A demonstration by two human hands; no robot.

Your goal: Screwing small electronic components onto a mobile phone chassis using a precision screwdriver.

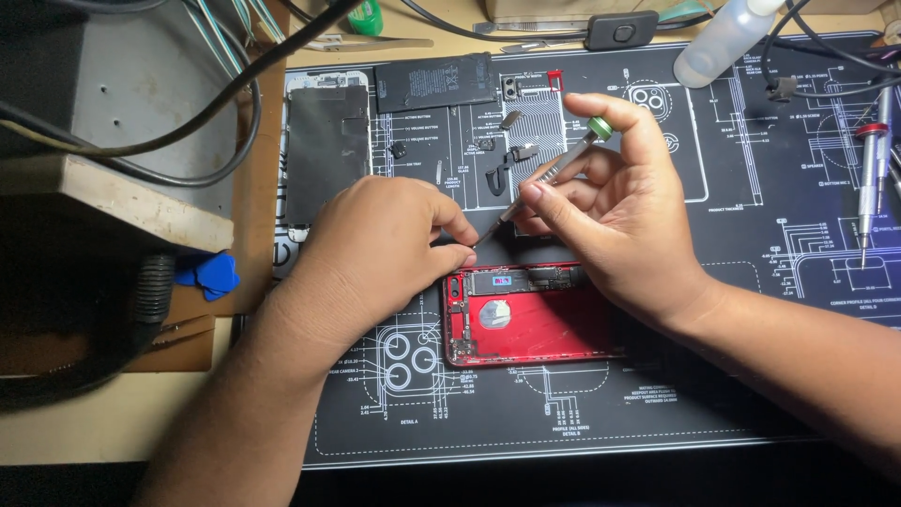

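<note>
My right hand (pixel 619 211) grips the screwdriver (pixel 549 174) angled down; my left hand (pixel 385 249) pinches shut at its tip, steadying it over the red phone (pixel 544 324).

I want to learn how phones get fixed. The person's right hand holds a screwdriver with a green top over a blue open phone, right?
Not quite. The head view shows the right hand holding the screwdriver with a green top, but the open phone beneath it is red, not blue.
</note>
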